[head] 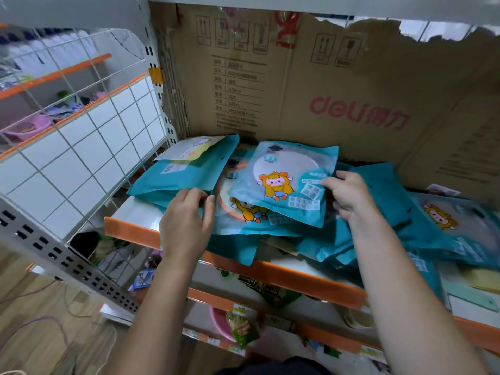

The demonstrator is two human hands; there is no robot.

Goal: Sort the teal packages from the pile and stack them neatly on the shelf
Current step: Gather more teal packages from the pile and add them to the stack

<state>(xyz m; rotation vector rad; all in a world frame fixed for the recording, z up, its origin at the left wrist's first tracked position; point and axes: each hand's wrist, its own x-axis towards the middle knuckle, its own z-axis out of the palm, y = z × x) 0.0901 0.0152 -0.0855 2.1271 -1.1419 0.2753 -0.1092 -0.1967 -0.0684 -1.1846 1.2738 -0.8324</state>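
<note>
A teal package with a cartoon figure and a round white window is lifted at a tilt over the shelf. My right hand pinches its right edge. My left hand holds the left edge of another teal package with an orange ring lying under it. A small stack of teal packages lying back side up sits at the shelf's left. A loose pile of teal packages spreads over the right, partly hidden by my right arm.
The shelf has an orange front edge. A torn cardboard sheet lines its back. A white wire grid closes the left side. Lower shelves hold other goods.
</note>
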